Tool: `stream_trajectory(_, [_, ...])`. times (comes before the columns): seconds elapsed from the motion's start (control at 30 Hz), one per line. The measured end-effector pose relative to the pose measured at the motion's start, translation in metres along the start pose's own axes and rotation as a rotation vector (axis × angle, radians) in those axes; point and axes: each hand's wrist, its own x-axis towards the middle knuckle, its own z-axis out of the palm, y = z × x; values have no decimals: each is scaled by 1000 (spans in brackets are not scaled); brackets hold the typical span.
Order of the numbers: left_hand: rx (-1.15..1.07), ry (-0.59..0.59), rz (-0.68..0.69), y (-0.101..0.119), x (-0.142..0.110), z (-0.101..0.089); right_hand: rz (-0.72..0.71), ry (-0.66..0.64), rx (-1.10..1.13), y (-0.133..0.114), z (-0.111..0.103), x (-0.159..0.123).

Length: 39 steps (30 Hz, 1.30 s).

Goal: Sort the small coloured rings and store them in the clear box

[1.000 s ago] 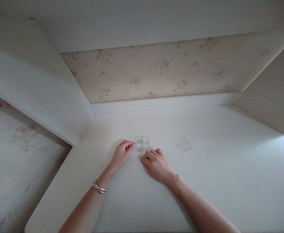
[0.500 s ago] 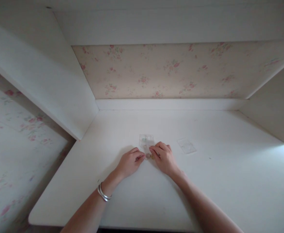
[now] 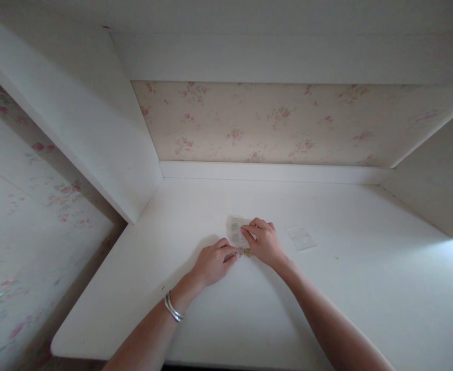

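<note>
My left hand (image 3: 214, 262) rests on the desk with its fingers pinched together. At its fingertips is a small clear, shiny piece (image 3: 239, 252), too small to name. My right hand (image 3: 263, 241) is pinched over a small clear plastic case (image 3: 234, 234) that has a greenish bit inside. What its fingers hold, if anything, is hidden. Below the right fingers, beside the shiny piece, lies a small gold-coloured item (image 3: 248, 252). To the right of that hand a flat, square clear plastic piece (image 3: 301, 238) lies on the desk.
The white desk (image 3: 218, 324) has a side panel (image 3: 106, 129) on its left and a raised back edge (image 3: 272, 171). Floral wallpaper (image 3: 249, 123) covers the wall behind. An overhead shelf edge (image 3: 272, 59) runs across the top. A tiny speck (image 3: 337, 258) lies on the right.
My right fingers have moved up a little, over the clear case, away from the left fingertips. The gold-coloured item shows more plainly. The whole view has shifted slightly.
</note>
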Motion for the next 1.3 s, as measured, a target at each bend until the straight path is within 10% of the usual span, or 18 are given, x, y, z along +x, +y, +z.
stream_trajectory(0.33, [17,9,47,2,2,2,296,163,322,30,-15,-32])
stream_trajectory(1.3, [-24,-64,1,0,5,-2,-91,-152,-5,-11,-7,-48])
